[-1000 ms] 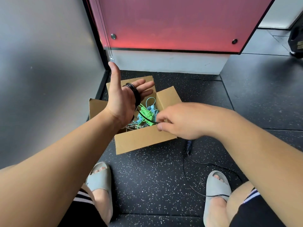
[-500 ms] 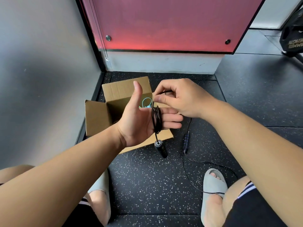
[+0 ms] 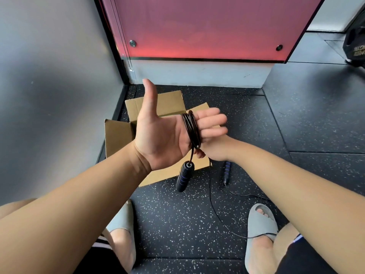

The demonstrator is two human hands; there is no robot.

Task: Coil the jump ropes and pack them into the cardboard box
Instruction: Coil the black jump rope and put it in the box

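My left hand (image 3: pixel 160 139) is held palm up over the cardboard box (image 3: pixel 117 136), thumb raised and fingers straight. Several turns of the black jump rope (image 3: pixel 192 129) are wound round those fingers. One black-and-blue handle (image 3: pixel 184 177) dangles from the coil below my palm. My right hand (image 3: pixel 215 149) sits just under and behind the left fingers, mostly hidden, and pinches the rope where it runs down to the floor. The other handle (image 3: pixel 226 173) lies on the floor, right of the box. The box's inside is hidden by my hand.
Loose rope (image 3: pixel 214 212) trails over the speckled black floor to my right sandal (image 3: pixel 260 220). My left sandal (image 3: pixel 123 220) is near the box's front. A grey wall stands on the left, a red panel (image 3: pixel 207 26) behind the box, and a dark weight plate (image 3: pixel 355 46) at far right.
My right hand swung from above the left fingers down under them, laying another turn of rope. The left hand rose and its thumb lifted. The dangling handle hangs a little lower.
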